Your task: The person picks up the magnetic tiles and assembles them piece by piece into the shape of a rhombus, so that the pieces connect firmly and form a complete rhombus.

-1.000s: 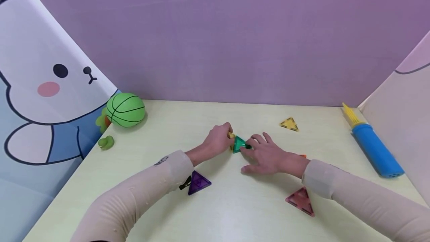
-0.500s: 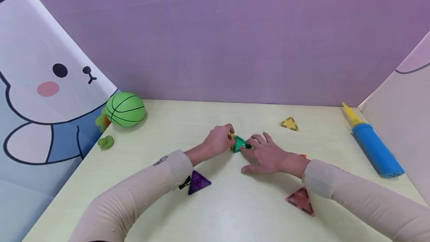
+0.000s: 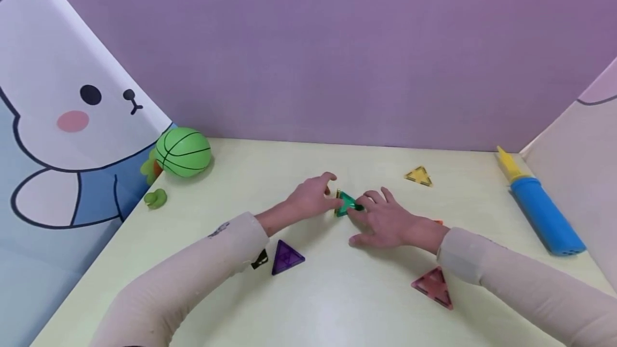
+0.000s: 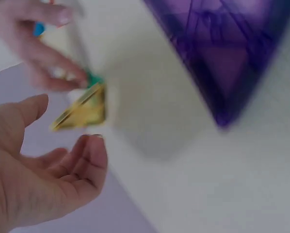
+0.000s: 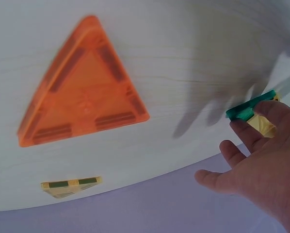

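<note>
My left hand [image 3: 309,198] is beside a yellow triangular magnetic tile [image 4: 90,110], its thumb and fingers spread apart. In the left wrist view a gap shows between this hand and the tile. The yellow tile stands on edge against a green triangular magnetic tile [image 3: 345,204]. My right hand [image 3: 385,224] touches the green tile's right corner with its index and middle fingers. Its thumb lies apart, and the other fingers are spread. A purple triangular tile [image 3: 287,257] lies below the left wrist. An orange triangular tile [image 5: 87,94] is largely hidden under the right forearm in the head view.
A red triangular tile [image 3: 435,287] lies near the right sleeve, and another yellow tile [image 3: 419,175] lies towards the back. A green ball [image 3: 184,152] and small green toy [image 3: 156,198] are at the left. A blue and yellow toy [image 3: 547,216] lies along the right wall.
My left hand has let go of the standing yellow tile and drawn slightly left, its thumb and fingers parting. The right hand stays at the green tile. The head view has shifted slightly.
</note>
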{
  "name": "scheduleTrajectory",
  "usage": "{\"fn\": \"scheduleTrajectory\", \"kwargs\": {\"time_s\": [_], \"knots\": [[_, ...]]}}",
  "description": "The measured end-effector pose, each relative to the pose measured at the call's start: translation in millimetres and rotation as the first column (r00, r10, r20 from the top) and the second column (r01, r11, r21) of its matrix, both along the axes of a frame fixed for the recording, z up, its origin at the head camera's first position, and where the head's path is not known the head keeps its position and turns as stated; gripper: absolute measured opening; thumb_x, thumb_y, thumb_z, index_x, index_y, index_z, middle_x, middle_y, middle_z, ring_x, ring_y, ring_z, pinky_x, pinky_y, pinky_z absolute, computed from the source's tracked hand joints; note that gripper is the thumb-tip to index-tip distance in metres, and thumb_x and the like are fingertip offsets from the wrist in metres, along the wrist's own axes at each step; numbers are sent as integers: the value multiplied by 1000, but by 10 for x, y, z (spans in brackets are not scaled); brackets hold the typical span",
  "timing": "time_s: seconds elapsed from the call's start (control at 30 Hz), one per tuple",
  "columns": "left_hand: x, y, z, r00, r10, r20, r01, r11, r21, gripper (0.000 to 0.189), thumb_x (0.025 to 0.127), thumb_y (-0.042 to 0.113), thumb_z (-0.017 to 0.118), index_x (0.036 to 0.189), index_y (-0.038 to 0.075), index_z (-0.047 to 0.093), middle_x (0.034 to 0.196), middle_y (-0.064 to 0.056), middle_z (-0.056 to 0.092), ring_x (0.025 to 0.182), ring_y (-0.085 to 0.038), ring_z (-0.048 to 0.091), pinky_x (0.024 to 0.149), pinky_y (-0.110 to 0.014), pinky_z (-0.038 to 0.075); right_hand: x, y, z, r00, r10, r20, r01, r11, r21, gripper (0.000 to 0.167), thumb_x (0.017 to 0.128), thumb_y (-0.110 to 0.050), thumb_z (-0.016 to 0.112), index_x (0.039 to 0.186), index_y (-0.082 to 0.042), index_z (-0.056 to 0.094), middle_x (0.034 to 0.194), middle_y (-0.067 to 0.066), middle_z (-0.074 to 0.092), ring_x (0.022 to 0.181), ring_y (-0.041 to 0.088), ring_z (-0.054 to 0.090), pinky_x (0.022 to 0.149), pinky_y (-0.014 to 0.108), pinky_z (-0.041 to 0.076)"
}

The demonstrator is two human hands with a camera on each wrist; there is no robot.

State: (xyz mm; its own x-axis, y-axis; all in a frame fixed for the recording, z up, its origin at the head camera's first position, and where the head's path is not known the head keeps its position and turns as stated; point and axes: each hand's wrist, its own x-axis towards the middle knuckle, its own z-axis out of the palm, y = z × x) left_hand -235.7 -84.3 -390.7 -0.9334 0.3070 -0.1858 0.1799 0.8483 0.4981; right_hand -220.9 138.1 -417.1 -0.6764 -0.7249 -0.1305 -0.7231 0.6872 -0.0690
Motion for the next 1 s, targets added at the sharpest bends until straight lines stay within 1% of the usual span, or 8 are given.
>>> {"fn": "scheduleTrajectory", "kwargs": {"time_s": [0.1, 0.2, 0.33, 0.47, 0.57, 0.7, 0.9, 1.0], "knots": [[143, -200, 162, 999, -36, 40, 40, 995, -91, 59, 94, 41, 69, 142, 11, 51, 121, -11, 67, 101, -23, 66, 82, -37, 56, -21, 16, 11, 1000, 1, -11, -1, 1000, -8, 72, 94, -64, 56, 148, -17, 51, 145, 11, 47, 139, 36, 34, 114, 71, 20], [393, -419, 262, 989, -72, 126, 97, 974, -205, 52, 93, 38, 71, 135, 11, 58, 119, -10, 68, 102, -23, 65, 88, -41, 55, -41, 23, 20, 1000, 13, -12, -14, 1000, -21, 68, 95, -61, 56, 147, -17, 52, 143, 11, 49, 138, 36, 36, 113, 71, 21], [752, -643, 200, 974, -121, 194, 176, 938, -298, 52, 88, 40, 77, 130, 14, 62, 114, -5, 63, 95, -17, 58, 85, -38, 53, -83, 17, 49, 999, 35, 5, -35, 999, -21, 64, 97, -58, 55, 145, -16, 54, 142, 12, 51, 137, 38, 38, 112, 71, 24], [965, -762, 82, 968, -189, 163, 233, 920, -315, 57, 83, 45, 81, 129, 19, 60, 115, -4, 54, 96, -15, 50, 81, -33, 49, -166, 29, 84, 998, 51, 27, -50, 999, -15, 63, 100, -53, 54, 147, -12, 52, 150, 11, 50, 142, 39, 37, 113, 66, 27], [1004, -796, 7, 964, -246, 106, 267, 906, -328, 59, 81, 46, 82, 127, 18, 58, 115, -3, 50, 100, -16, 47, 82, -32, 49, -227, 57, 79, 996, 66, 59, -66, 998, -4, 62, 100, -50, 54, 148, -11, 50, 155, 8, 46, 147, 37, 34, 115, 65, 26], [985, -810, -69, 952, -299, 63, 302, 894, -331, 57, 82, 45, 81, 123, 17, 54, 112, -1, 48, 100, -16, 47, 84, -32, 49, -233, 72, 38, 994, 77, 80, -76, 997, -11, 62, 99, -50, 56, 147, -12, 51, 156, 7, 46, 147, 37, 34, 115, 67, 24], [944, -821, -93, 959, -270, 81, 282, 916, -287, 57, 81, 45, 83, 119, 15, 53, 109, -2, 46, 97, -14, 46, 82, -30, 48, -65, -33, 6, 998, 69, -9, -69, 997, -39, 65, 96, -52, 59, 143, -7, 56, 146, 12, 52, 135, 38, 42, 110, 65, 31], [930, -823, -106, 964, -257, 68, 266, 924, -275, 59, 78, 48, 84, 117, 14, 55, 107, -2, 45, 94, -14, 46, 79, -29, 48, -1, -124, 45, 999, 38, 10, -37, 998, -42, 62, 97, -52, 59, 140, -7, 58, 142, 15, 53, 132, 38, 43, 107, 66, 33]]}}
